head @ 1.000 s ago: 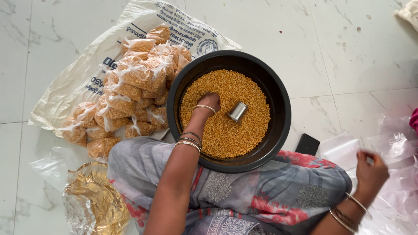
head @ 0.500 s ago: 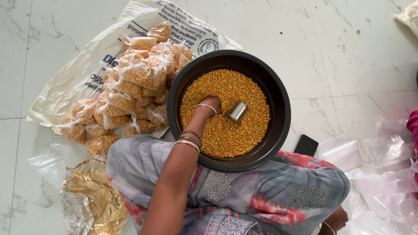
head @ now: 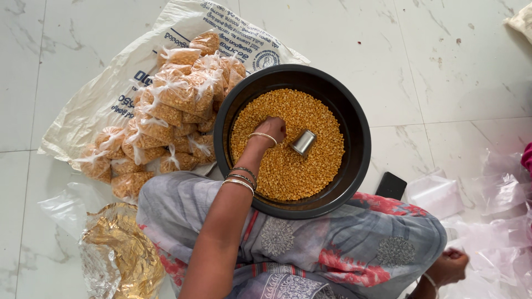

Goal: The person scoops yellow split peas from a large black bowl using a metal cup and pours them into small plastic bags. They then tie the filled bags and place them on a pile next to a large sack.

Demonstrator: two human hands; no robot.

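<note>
**Here, our left hand sits just beside the steel cup**

Clearly, our left hand (head: 270, 129) rests knuckles-down in the yellow split lentils (head: 288, 166), fingers curled together on grain. The small steel cup (head: 303, 143) lies tilted just right of it in the frame's centre, inside the black pan (head: 354, 160). Our right hand (head: 449, 267), lower right, is well apart, closed among clear plastic bags (head: 499, 232).

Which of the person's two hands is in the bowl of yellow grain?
The left hand, wearing bangles, rests in the yellow grain beside the small metal cup. The right hand is low by the clear plastic bags, outside the bowl.
</note>
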